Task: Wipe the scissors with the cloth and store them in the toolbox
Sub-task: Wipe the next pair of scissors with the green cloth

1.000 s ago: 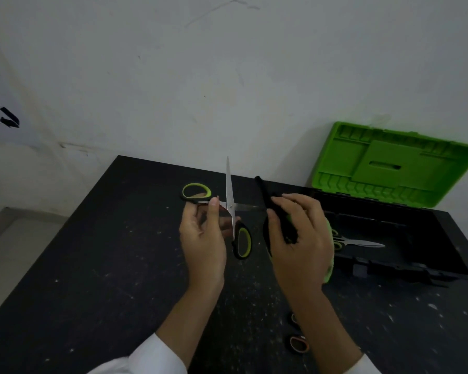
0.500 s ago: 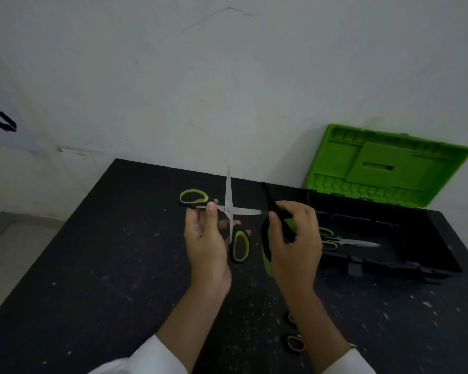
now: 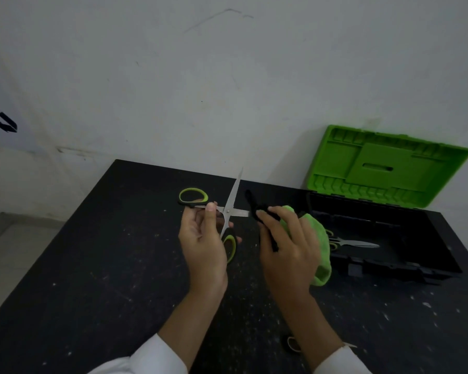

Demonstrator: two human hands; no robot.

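Note:
My left hand [image 3: 203,238] holds a pair of scissors [image 3: 231,201] with green-and-black handles, spread wide open above the black table [image 3: 92,265]. One blade points up and away, the other points right. My right hand [image 3: 287,244] grips a green cloth [image 3: 320,238] with a dark edge, pinched around the tip of the right-pointing blade. The toolbox [image 3: 389,268] stands open at the right, its green lid [image 3: 389,168] leaning on the wall. A second pair of scissors [image 3: 354,242] lies inside it.
Another scissor handle [image 3: 292,344] shows on the table near my right forearm, mostly hidden. A white wall rises behind the table. The table's left edge drops to a pale floor [image 3: 11,238].
The cloth has slid outward along the right-pointing blade toward its tip, and more green cloth now shows under my right hand. The scissors stay spread open in my left hand.

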